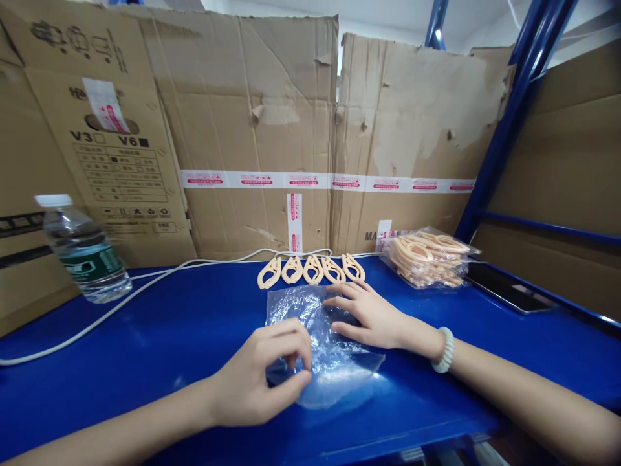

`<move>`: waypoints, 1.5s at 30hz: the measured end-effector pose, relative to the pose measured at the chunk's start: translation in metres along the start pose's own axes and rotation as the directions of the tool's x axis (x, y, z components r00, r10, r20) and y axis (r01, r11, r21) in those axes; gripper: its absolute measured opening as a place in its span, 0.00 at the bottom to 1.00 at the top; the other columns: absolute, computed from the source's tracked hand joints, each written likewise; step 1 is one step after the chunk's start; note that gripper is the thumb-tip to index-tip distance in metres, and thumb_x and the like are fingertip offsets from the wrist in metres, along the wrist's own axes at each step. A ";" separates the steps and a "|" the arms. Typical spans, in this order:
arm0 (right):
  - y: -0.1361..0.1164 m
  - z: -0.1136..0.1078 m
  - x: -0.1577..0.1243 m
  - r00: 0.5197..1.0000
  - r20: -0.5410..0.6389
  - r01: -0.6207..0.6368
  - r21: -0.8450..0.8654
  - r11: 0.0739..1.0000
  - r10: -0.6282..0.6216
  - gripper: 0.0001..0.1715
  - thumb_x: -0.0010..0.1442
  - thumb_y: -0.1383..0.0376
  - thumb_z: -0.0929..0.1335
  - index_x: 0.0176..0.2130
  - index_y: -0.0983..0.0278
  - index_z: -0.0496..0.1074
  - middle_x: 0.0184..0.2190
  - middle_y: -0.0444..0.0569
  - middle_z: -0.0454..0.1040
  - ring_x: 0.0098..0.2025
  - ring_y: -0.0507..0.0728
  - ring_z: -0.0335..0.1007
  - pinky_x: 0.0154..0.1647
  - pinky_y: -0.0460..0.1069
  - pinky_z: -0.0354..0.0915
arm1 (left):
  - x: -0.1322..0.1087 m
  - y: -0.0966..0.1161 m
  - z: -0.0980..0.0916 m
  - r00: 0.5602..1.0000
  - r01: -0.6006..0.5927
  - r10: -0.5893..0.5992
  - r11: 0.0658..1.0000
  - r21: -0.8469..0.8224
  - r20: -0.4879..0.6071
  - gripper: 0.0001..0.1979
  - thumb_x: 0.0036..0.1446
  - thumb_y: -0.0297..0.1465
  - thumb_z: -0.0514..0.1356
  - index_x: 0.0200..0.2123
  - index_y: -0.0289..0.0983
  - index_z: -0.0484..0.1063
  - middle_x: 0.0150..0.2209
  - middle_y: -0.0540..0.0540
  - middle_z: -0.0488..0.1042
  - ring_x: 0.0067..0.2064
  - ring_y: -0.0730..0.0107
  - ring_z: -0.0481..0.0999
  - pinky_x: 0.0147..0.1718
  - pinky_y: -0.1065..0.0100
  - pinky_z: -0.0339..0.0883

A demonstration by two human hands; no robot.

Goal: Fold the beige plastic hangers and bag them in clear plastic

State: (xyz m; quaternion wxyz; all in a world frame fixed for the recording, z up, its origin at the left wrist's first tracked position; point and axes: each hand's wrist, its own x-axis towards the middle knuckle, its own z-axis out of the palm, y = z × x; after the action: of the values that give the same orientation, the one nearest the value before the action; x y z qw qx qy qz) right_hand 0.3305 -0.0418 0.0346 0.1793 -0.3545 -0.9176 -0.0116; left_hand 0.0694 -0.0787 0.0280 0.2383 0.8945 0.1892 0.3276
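A clear, wrinkled plastic bag [330, 369] lies on the blue tabletop [194, 336]. My left hand [266, 372] is over its left side, thumb and index finger pressed together; whether they pinch the film cannot be made out. On the bag's upper right part rests my right hand [369, 314], palm down with fingers spread. Just behind the bag, several cream looped plastic pieces [313, 270] stand side by side in a row, the rightmost near my right fingertips.
At the back right is a bagged stack of similar pieces [424, 259], beside a dark phone [509, 288]. A water bottle [90, 255] stands at the left. A white cable [145, 285] crosses the tabletop's left and rear. Cardboard sheets [252, 129] and a blue post [514, 123] border the surface.
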 end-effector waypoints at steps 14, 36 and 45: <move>0.051 0.020 0.011 0.922 -0.259 -0.203 0.310 0.929 0.288 0.17 0.63 0.70 0.62 0.51 0.66 0.69 0.48 0.58 0.75 0.46 0.61 0.73 0.47 0.60 0.69 | 0.010 0.003 -0.003 0.977 0.213 -0.213 0.976 -0.045 -0.013 0.11 0.53 0.24 0.59 0.40 0.39 0.71 0.42 0.46 0.71 0.45 0.62 0.70 0.45 0.60 0.67; 0.054 0.009 0.008 0.909 -0.053 -0.268 0.688 0.675 0.414 0.21 0.66 0.64 0.61 0.53 0.68 0.73 0.48 0.57 0.77 0.43 0.58 0.75 0.35 0.51 0.72 | -0.012 0.005 0.011 0.979 -0.167 0.123 0.941 0.294 0.164 0.17 0.57 0.20 0.53 0.48 0.39 0.69 0.57 0.38 0.64 0.57 0.51 0.62 0.56 0.45 0.60; 0.075 0.001 0.004 0.863 -0.290 -0.236 0.490 0.839 0.412 0.22 0.62 0.67 0.63 0.55 0.67 0.71 0.46 0.56 0.78 0.45 0.61 0.74 0.46 0.58 0.71 | -0.013 0.007 0.012 0.985 -0.161 0.127 0.917 0.365 0.117 0.16 0.57 0.19 0.54 0.47 0.38 0.70 0.56 0.37 0.65 0.57 0.51 0.63 0.55 0.46 0.60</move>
State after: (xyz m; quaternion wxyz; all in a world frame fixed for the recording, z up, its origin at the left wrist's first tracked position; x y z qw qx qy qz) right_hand 0.3764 0.0171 0.0270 0.4301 -0.4486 -0.7676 0.1571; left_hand 0.0691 -0.0948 0.0173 0.0475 0.9489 0.1706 0.2613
